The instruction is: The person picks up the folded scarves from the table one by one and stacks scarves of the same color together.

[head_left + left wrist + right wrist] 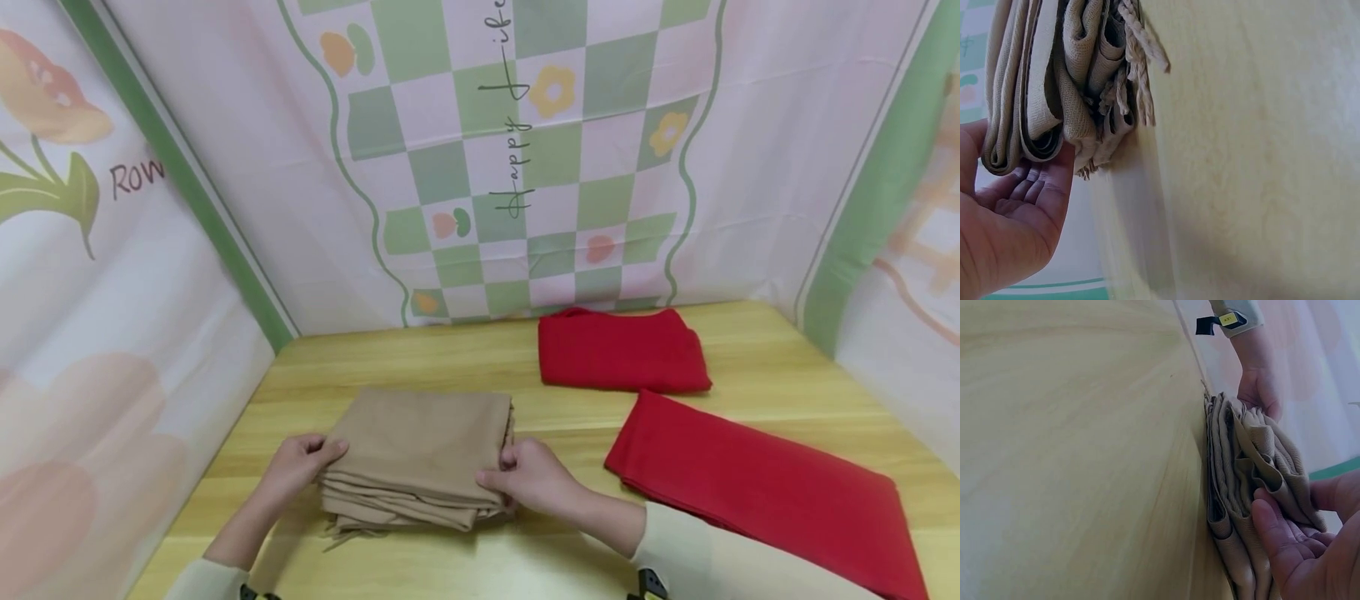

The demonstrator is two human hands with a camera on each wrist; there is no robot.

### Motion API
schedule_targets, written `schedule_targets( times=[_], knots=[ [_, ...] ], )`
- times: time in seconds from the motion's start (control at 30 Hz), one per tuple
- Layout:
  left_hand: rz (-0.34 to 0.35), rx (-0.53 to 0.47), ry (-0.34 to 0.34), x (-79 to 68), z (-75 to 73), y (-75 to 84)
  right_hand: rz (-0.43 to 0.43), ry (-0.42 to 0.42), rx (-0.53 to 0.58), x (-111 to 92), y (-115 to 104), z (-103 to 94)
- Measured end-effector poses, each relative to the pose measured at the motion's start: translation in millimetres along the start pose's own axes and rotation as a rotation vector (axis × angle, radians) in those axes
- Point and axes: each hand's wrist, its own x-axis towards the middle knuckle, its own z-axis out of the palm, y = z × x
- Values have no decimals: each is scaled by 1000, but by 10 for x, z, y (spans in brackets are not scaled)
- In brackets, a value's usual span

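A tan folded scarf with twisted fringe lies in a thick, layered stack at the middle left of the table in the head view. My left hand grips its left edge, thumb on top and fingers tucked beneath the upper layers, as the left wrist view shows. At the right edge, my right hand pinches the upper folds, thumb above and fingers below. The lower layers and fringe hang loosely under the part I hold. In the right wrist view the scarf's folds stand between both hands.
A red folded cloth lies at the back right of the wooden table. Nearer, a larger red folded cloth lies at the right, partly behind my right sleeve. Printed curtains enclose the back and sides.
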Motion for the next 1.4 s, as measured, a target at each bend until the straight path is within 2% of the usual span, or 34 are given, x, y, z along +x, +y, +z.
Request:
schedule_targets(
  times=[0.23, 0.43, 0.63, 0.97, 1.17, 1.4],
  knots=[
    [15, 54, -12, 18, -7, -16, 18, -17, 53, -23, 16, 4],
    [3, 42, -11, 17, -12, -16, 32, -27, 64, -40, 15, 1],
    [27, 57, -24, 5, -28, 15, 49, -32, 61, -57, 23, -11],
    [61, 95, -36, 11, -62, 91, 56, -74, 74, -69, 43, -133],
    [67, 115, -12, 27, -68, 139, 36, -73, 61, -79, 82, -202],
    [123, 114, 35, 81, -79, 232, 28, -64, 69, -98, 53, -337]
  ],
)
